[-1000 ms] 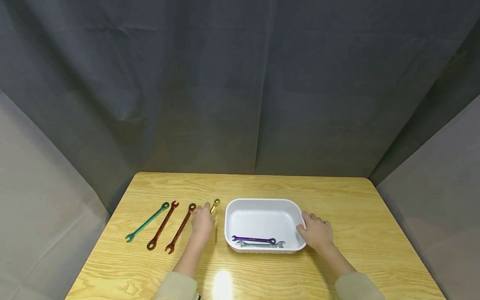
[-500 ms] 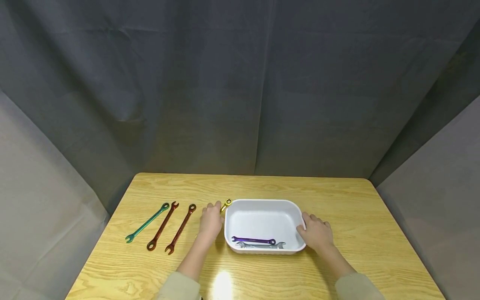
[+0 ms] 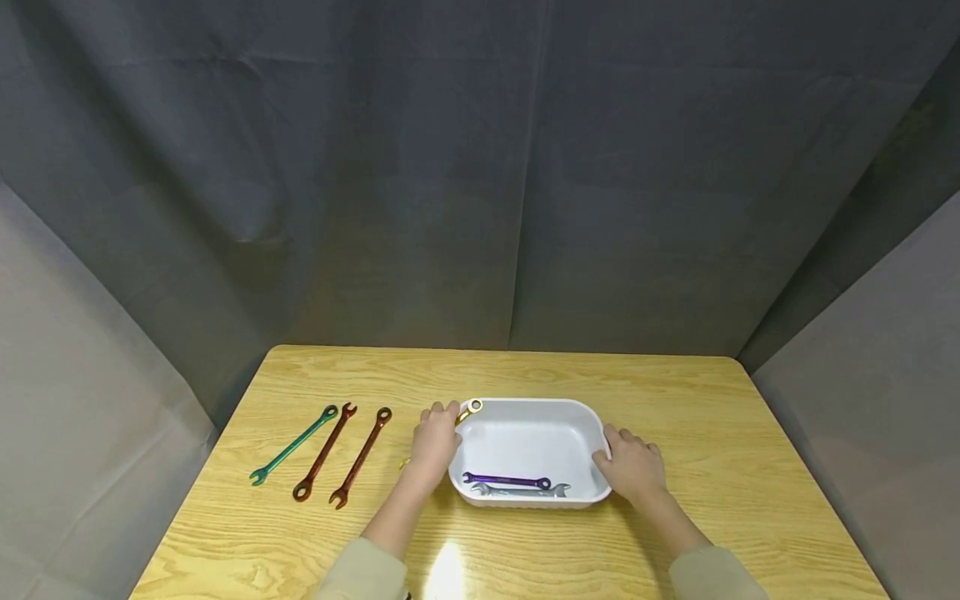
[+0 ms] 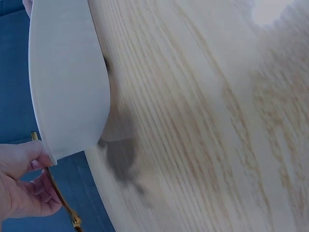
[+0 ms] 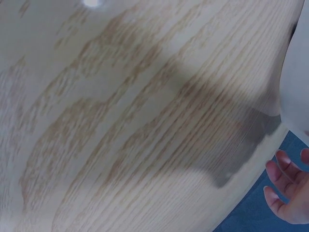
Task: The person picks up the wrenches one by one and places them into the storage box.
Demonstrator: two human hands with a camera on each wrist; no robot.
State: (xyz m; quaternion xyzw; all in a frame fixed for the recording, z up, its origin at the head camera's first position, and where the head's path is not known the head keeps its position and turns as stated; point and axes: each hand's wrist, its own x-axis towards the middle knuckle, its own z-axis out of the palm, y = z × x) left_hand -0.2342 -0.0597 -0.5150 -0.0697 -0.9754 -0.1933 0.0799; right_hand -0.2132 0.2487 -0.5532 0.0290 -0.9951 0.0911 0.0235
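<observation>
My left hand [image 3: 435, 442] holds a gold-yellow combination wrench [image 3: 466, 414] by its middle at the left rim of a white plastic tub [image 3: 525, 400]. The wrench's ring end overlaps the tub's far left corner; its other end sticks out left of the hand. In the left wrist view, thumb and fingers pinch the wrench [image 4: 59, 192] close to the tub's edge. On the opposite side, my right hand [image 3: 633, 467] grips the right rim, thumb over the edge, fingers along the outside. Inside the tub lie a purple wrench [image 3: 506, 480] and a silver wrench [image 3: 521, 492] along the near wall.
To the left on the wooden table [image 3: 675, 400] lie a green wrench [image 3: 295, 444] and two reddish-brown wrenches, one in the middle [image 3: 326, 450] and one nearer the tub [image 3: 362, 457]. Dark grey curtains [image 3: 420, 183] hang behind the table.
My left hand has moved right with the yellow wrench, from the table left of the tub to over its left rim. The right hand stays on the right rim.
</observation>
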